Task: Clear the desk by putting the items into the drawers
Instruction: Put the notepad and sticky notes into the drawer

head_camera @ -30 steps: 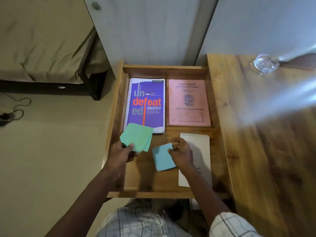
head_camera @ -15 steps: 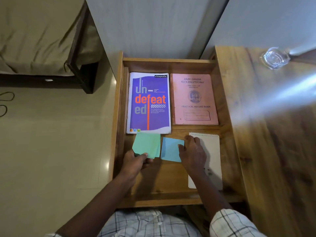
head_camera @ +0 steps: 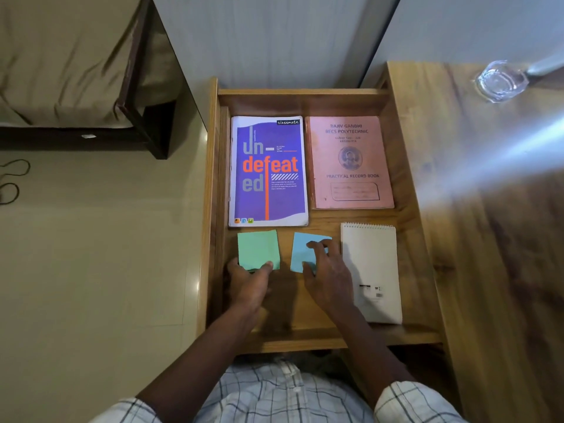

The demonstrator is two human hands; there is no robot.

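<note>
In the open drawer, the left hand pinches the green note pad at its near edge; the right hand lies flat, fingers spread, on the blue pad. Both pads look light and flexible (edges grip best).

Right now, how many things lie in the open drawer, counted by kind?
Books: 2, purple and pink
Sticky pads: 2, green and blue
Spiral notepad: 1
Total: 5
</note>
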